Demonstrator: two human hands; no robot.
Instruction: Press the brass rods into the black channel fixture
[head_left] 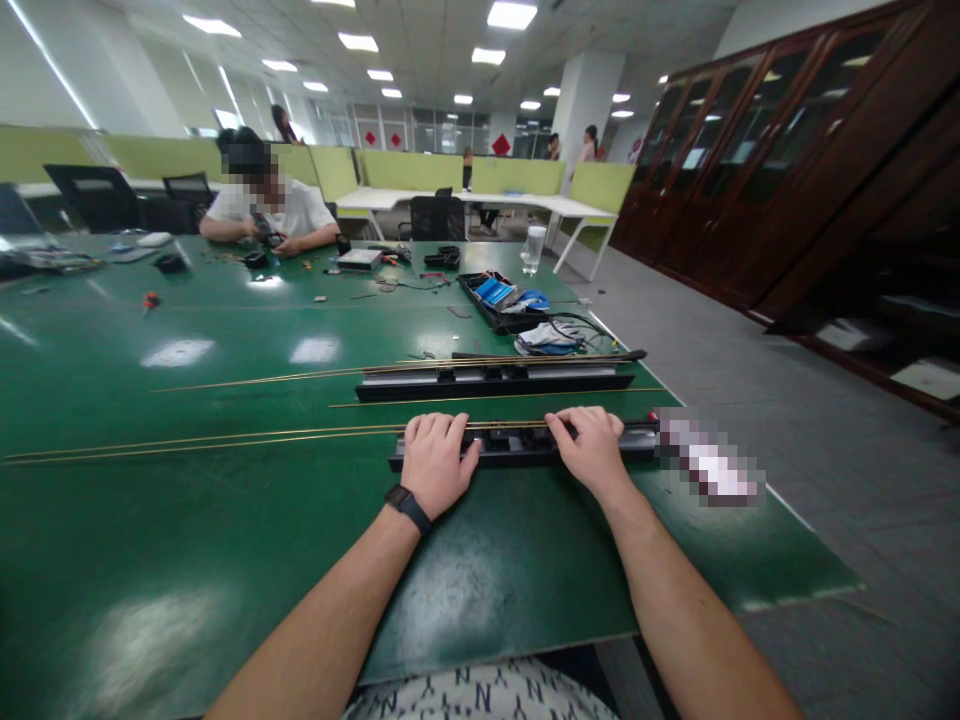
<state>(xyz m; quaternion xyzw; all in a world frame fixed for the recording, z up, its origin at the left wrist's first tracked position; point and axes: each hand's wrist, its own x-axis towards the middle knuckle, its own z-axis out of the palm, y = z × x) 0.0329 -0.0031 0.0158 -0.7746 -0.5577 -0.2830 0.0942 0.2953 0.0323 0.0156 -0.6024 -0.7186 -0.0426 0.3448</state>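
A long black rail (517,459) with a pale metal channel lies crosswise on the green table in front of me. My left hand (437,462) is closed over its left part, fingers bent across the far edge and thumb on the near side. Two thin brass-coloured rods (225,440) run along the rail and reach far out to the left. Near the rail's right part, my right hand (594,452) pinches at these rods with thumb and index finger; the exact contact is too small to make out. Small black blocks sit in the channel between my hands.
A second black rail (495,384) with thin rods lies beyond, and a single rod (450,401) lies between the rails. Behind are a black tray (487,300) with blue items, gloves (551,338) and a glass (532,250). A blurred object (709,460) lies right. Another person (270,210) works across.
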